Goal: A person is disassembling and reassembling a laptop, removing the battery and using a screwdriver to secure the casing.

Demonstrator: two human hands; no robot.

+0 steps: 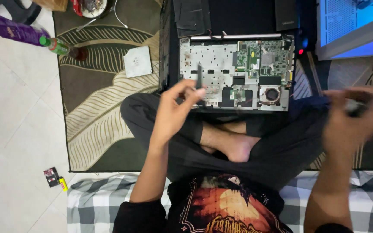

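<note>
- Far left on the tiled floor: a green-capped bottle, and a small white square pad lying on the leaf-pattern rug.
- Left hand has its fingers pinched round a thin dark tool, tip up, just over the open laptop's left side.
- The laptop sits on the rug by the crossed legs, cover off, circuit board and fan bare.
- Right hand is blurred off to the right, fingers curled on something dark; can't tell what.
- Looks mid-teardown to me; next move needs that tool placed carefully on the board.
</note>
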